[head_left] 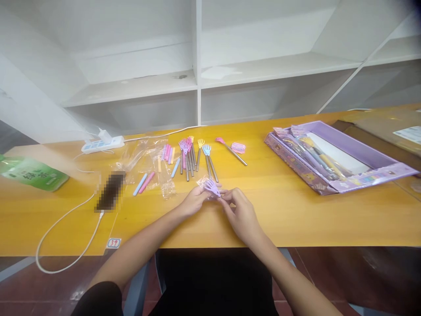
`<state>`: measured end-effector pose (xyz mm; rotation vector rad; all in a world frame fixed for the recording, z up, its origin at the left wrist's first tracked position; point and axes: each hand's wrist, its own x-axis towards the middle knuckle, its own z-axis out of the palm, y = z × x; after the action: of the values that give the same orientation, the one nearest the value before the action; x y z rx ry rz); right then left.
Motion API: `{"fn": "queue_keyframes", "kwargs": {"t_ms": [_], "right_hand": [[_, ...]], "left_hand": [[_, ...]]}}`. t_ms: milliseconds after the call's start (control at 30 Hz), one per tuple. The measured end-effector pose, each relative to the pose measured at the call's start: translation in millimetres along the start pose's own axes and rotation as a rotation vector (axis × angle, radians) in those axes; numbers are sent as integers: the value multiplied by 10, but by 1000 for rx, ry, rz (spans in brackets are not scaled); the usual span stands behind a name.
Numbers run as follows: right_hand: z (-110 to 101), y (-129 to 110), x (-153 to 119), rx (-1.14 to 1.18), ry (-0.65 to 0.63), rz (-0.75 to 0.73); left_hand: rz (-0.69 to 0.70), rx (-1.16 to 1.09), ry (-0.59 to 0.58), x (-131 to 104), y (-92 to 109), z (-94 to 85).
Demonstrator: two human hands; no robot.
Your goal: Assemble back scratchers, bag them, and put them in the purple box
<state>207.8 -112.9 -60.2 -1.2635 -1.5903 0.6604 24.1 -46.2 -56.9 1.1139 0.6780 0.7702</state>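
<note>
A purple hand-shaped back scratcher head [212,187] sits between my two hands near the table's front edge, with some clear plastic film around it. My left hand [194,199] is closed around its left side. From the right, my right hand [239,210] pinches at its lower end with thumb and forefinger. Just beyond lie blue back scratchers [210,160] with metal rods, and a cluster of purple, pink and yellow back scratchers [189,153]. A single pink back scratcher [232,151] lies apart to the right, beside a small pink card [238,148].
Coloured handle sleeves [144,183] and clear plastic bags [144,153] lie left of centre. A purple display box [358,182] holds packaged scratchers at right, near a cardboard box [388,131]. On the left are a blurred phone [111,192] on a cable, a power strip [102,144] and a green bottle [36,173].
</note>
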Motion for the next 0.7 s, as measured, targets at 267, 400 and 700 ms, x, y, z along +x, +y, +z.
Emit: {"fn": "queue_keyframes", "kwargs": {"t_ms": [267,400,700], "right_hand": [[11,-30,-6,-23,81,-44],[41,-32,-31,-43,96,-74],[-60,-135,-76,141,-200,29]], "left_hand": [[1,101,-20,-17,1,11],[-11,74,-55,-26,-40,19],[-11,-196,139,-25,-61,80]]}}
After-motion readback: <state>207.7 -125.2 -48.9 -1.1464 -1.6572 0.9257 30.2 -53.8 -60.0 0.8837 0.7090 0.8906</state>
